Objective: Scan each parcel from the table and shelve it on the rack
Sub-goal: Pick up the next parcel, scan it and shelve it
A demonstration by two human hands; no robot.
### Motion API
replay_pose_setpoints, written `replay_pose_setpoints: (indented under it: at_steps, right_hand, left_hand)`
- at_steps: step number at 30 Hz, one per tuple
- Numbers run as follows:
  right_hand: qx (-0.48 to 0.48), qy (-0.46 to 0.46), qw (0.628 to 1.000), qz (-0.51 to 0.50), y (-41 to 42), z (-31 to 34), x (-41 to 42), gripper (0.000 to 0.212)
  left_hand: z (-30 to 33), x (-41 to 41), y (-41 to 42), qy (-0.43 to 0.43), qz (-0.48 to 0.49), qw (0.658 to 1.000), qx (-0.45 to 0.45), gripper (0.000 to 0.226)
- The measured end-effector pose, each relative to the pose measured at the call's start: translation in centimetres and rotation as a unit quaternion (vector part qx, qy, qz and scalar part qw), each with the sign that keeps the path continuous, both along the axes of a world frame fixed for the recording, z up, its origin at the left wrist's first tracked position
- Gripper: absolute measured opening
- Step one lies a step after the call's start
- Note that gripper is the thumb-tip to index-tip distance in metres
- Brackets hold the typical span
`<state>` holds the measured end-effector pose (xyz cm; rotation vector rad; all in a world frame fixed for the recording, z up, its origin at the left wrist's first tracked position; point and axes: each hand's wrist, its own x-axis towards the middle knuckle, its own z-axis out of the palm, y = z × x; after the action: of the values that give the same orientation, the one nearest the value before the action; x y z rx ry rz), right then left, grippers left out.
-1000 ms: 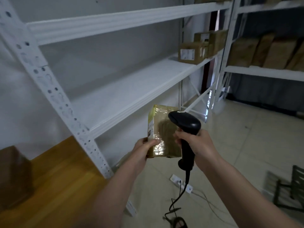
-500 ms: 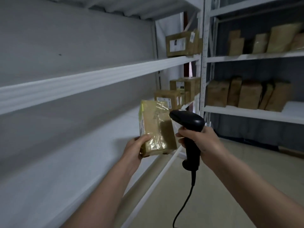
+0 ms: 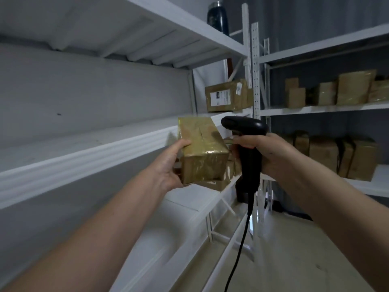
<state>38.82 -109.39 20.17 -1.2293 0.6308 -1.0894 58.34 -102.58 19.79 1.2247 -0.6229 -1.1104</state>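
Note:
My left hand (image 3: 168,165) grips a small brown parcel (image 3: 202,148) wrapped in shiny tape, held up in front of the white rack (image 3: 88,159) at the height of its middle shelf. My right hand (image 3: 267,154) holds a black corded barcode scanner (image 3: 246,135) by its handle, just right of the parcel, with its head turned toward the parcel. The scanner's cable hangs down to the floor.
More brown parcels lie further along the rack: one with a white label (image 3: 227,95) on the upper shelf, others (image 3: 219,180) partly hidden behind the held parcel. A second rack (image 3: 328,108) at right holds several parcels. A dark bottle (image 3: 217,16) stands on the top shelf.
My view has lifted from the table and floor up to the rack's shelves. Both hands have risen with the parcel and scanner, and the parcel has tilted so its end faces me.

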Motion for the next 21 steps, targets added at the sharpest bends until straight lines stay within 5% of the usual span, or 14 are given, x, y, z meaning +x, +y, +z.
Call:
replay_pose_setpoints:
  at_steps: [7, 21]
  right_hand:
    - [0.000, 0.001, 1.000, 0.017, -11.2, 4.7, 0.8, 0.028]
    - [0.013, 0.046, 0.996, 0.076, -32.5, 12.3, 1.3, 0.010]
  left_hand:
    - [7.2, -0.3, -9.8, -0.061, 0.036, 0.997, -0.021, 0.055]
    - [12.8, -2.0, -34.0, -0.081, 0.141, 0.987, -0.004, 0.035]
